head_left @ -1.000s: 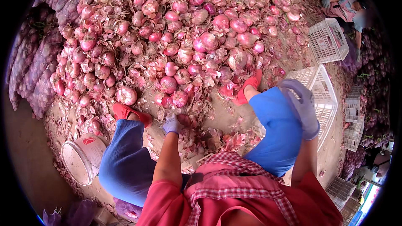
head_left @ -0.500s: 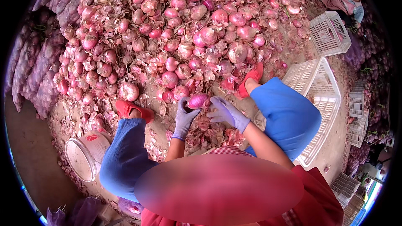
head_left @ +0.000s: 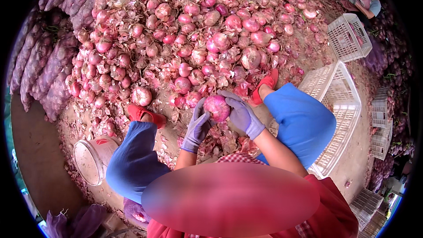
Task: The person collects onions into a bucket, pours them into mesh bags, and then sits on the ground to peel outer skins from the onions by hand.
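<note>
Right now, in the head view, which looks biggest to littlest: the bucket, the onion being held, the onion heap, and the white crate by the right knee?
1. Onion heap
2. White crate
3. Bucket
4. Held onion

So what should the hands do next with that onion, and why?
Maybe turn the onion a little. The left hand and right hand, both gloved, have it between them, and its underside is hidden from this view. Loose skins lie all around below, so turning it might show whether any cling underneath.
</note>
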`<state>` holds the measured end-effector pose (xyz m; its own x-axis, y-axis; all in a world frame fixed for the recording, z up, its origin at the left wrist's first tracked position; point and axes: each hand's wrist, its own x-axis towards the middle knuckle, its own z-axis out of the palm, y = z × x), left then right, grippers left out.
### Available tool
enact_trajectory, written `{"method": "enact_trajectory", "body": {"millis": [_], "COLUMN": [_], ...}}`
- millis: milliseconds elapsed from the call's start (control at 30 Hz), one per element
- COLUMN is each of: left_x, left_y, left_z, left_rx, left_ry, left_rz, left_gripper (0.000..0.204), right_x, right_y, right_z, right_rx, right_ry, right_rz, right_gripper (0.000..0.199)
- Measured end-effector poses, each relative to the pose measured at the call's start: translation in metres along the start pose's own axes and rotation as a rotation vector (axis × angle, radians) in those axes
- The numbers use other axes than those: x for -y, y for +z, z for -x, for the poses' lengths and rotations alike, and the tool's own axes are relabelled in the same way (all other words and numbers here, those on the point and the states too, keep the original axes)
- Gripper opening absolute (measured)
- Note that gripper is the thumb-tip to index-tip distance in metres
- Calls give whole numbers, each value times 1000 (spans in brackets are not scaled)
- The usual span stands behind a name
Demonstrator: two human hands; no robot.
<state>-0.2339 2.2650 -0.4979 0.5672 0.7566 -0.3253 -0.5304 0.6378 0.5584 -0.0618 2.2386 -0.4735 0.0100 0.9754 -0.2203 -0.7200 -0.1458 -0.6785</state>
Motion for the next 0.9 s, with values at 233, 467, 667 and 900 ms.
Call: {"method": "enact_trajectory", "body": {"millis": [233, 467, 667, 900], "left_x": [1, 0, -5, 13], "left_y": [-4, -17, -33, -133], "left_z": [5, 5, -22, -83], "left_rx": [70, -40, -119, -269], "left_ry": [-10, -41, -221, 352], "left_rz": [183, 27, -452, -1944], "left_gripper": [67, 58, 39, 57], "right_x": [8, 14, -42, -41], "right_y": [-15, -48, -58, -32], "right_z": [1, -8, 11, 4], "right_rx": [-11, -238, -143, -360], "right_ry": [-41, -53, 462, 733], "right_rz": [495, 1235, 149, -212], "right_gripper": [28, 32, 47, 45]}}
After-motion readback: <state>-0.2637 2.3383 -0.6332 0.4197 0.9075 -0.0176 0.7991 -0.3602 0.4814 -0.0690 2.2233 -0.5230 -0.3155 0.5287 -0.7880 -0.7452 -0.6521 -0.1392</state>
